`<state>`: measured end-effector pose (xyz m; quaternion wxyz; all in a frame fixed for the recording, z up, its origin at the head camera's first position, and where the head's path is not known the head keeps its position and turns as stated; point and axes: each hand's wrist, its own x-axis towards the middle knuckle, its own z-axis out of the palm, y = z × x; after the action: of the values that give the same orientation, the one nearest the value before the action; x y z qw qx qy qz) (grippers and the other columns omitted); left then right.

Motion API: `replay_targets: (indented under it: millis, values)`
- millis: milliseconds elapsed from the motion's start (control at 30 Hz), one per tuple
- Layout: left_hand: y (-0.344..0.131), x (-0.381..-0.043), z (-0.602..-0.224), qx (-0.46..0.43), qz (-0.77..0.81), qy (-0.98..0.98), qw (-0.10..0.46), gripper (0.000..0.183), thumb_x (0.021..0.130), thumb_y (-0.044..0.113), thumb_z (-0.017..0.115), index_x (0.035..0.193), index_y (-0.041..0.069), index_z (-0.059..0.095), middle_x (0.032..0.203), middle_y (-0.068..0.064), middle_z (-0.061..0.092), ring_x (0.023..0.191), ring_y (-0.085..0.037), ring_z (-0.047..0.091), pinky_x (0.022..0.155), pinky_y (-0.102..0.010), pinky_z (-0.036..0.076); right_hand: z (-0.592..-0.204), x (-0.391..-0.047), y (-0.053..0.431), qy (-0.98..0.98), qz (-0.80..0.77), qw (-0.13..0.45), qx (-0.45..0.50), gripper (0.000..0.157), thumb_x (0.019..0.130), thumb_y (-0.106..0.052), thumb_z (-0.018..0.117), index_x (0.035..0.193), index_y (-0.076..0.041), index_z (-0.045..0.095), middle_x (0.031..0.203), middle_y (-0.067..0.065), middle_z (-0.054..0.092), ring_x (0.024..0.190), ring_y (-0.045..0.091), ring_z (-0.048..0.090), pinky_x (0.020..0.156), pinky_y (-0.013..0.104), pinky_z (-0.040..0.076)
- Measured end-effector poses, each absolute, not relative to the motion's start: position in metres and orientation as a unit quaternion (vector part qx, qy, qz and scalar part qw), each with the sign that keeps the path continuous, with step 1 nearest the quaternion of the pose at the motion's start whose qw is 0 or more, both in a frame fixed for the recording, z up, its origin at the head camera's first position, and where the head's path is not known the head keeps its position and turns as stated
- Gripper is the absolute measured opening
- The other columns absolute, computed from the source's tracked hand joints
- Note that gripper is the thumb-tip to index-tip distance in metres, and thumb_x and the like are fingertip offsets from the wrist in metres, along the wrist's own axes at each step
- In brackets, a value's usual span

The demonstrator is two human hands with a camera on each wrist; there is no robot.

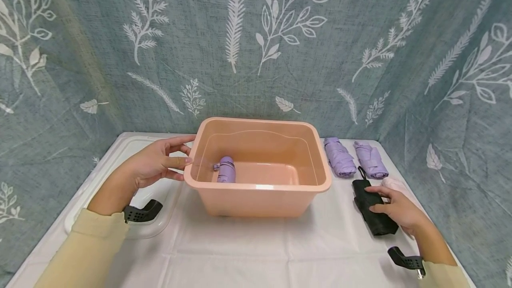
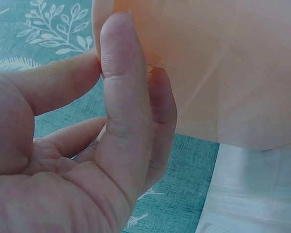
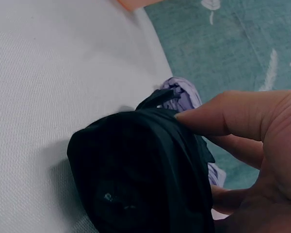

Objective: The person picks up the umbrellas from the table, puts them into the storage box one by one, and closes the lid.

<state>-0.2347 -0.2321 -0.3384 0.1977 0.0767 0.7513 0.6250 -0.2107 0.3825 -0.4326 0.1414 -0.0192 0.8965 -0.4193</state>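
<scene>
A peach plastic tub (image 1: 260, 201) stands mid-table with a purple folded umbrella (image 1: 227, 171) lying inside at its left. My left hand (image 1: 158, 161) touches the tub's left rim, its fingers fairly straight; fingertips lie against the outer wall (image 2: 208, 73) in the left wrist view. At the right, my right hand (image 1: 396, 208) grips a black folded umbrella (image 1: 370, 210) between thumb and fingers. In the right wrist view, the umbrella's rounded end (image 3: 121, 170) faces the camera, with the thumb on its edge. The umbrella's wrist strap (image 1: 362, 172) points toward the back.
Two more purple folded umbrellas, one (image 1: 340, 157) nearer the tub and another (image 1: 371, 160) beside it, lie at the back right. A pale pink bundle (image 1: 394, 184) is partly hidden behind my right hand. Under my left arm lies a white tray or lid (image 1: 154, 230). Patterned curtains surround the table.
</scene>
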Motion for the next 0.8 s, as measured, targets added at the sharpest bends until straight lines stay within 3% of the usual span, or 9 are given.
replay_targets:
  millis: [167, 400, 500, 633, 800]
  values:
    - [-0.2324, -0.2341, -0.3382, 0.075, 0.627, 0.75, 0.197, 0.082, 0.097, 0.005, 0.068, 0.165, 0.014, 0.024, 0.128, -0.014, 0.046, 0.094, -0.016, 0.071, 0.079, -0.037, 0.065, -0.431, -0.2146, 0.3819, 0.905, -0.4, 0.146, -0.016, 0.066, 0.089, -0.015, 0.077, 0.147, 0.001, 0.049, 0.153, 0.035, 0.037, 0.129, 0.047, 0.049, 0.093, 0.04, 0.053]
    - [-0.2323, -0.2341, -0.3392, 0.077, 0.625, 0.752, 0.197, 0.081, 0.098, 0.005, 0.068, 0.165, 0.013, 0.023, 0.131, -0.015, 0.046, 0.095, -0.017, 0.071, 0.08, -0.037, 0.065, -0.4289, -0.2176, 0.3772, 0.919, -0.365, 0.152, -0.017, 0.073, 0.087, -0.022, 0.081, 0.15, -0.003, 0.048, 0.155, 0.038, 0.03, 0.136, 0.057, 0.035, 0.101, 0.064, 0.047]
    - [-0.2321, -0.2344, -0.3398, 0.078, 0.625, 0.751, 0.198, 0.081, 0.098, 0.006, 0.068, 0.165, 0.013, 0.023, 0.131, -0.015, 0.046, 0.095, -0.016, 0.071, 0.08, -0.037, 0.065, -0.4305, -0.2174, 0.3749, 0.921, -0.358, 0.151, -0.017, 0.076, 0.087, -0.025, 0.082, 0.151, -0.006, 0.046, 0.155, 0.038, 0.03, 0.135, 0.057, 0.036, 0.098, 0.063, 0.048]
    - [-0.232, -0.2337, -0.3395, 0.077, 0.623, 0.751, 0.202, 0.083, 0.097, 0.007, 0.069, 0.165, 0.014, 0.023, 0.131, -0.015, 0.045, 0.094, -0.016, 0.071, 0.08, -0.036, 0.065, -0.4344, -0.2183, 0.3741, 0.917, -0.366, 0.156, -0.014, 0.071, 0.087, -0.025, 0.082, 0.148, -0.007, 0.05, 0.154, 0.036, 0.032, 0.128, 0.051, 0.045, 0.089, 0.049, 0.053]
    - [-0.2326, -0.233, -0.3394, 0.078, 0.623, 0.752, 0.2, 0.082, 0.097, 0.007, 0.069, 0.165, 0.014, 0.023, 0.133, -0.016, 0.044, 0.094, -0.016, 0.07, 0.08, -0.036, 0.065, -0.4328, -0.2196, 0.3729, 0.923, -0.352, 0.154, -0.022, 0.059, 0.086, -0.027, 0.084, 0.137, -0.008, 0.061, 0.152, 0.034, 0.038, 0.134, 0.051, 0.04, 0.1, 0.061, 0.047]
